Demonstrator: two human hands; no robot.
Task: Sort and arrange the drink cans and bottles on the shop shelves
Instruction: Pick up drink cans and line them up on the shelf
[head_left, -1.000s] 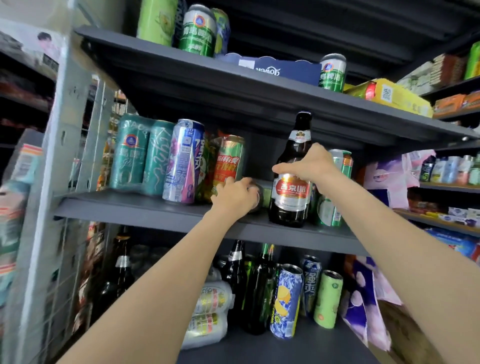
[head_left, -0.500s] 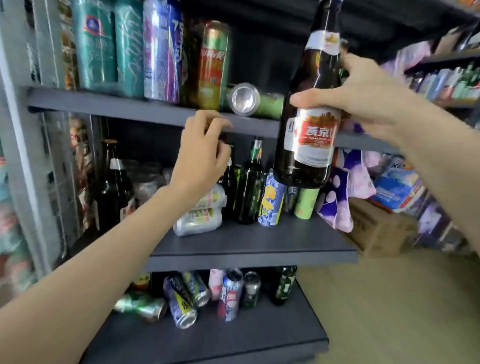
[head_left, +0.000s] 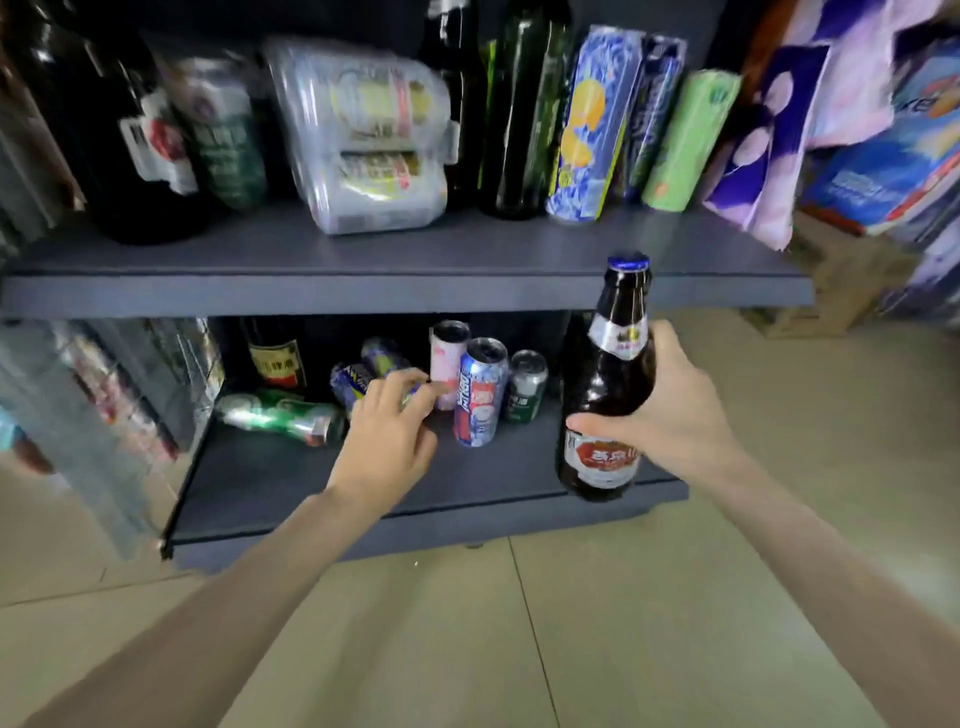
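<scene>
The right hand (head_left: 675, 415) grips a brown beer bottle (head_left: 605, 410) upright in front of the bottom shelf (head_left: 311, 488). The left hand (head_left: 387, 431) reaches over that shelf, fingers loosely spread, holding nothing — just beside a blue-and-red can (head_left: 480, 392). Further in are a pink can (head_left: 448, 364), a green can (head_left: 525, 385) and a green can lying on its side (head_left: 280, 418).

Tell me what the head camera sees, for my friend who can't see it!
A right hand holds a brown beer bottle upright by the bottom shelf. The left hand reaches toward the cans there, near a blue and white can.
</scene>
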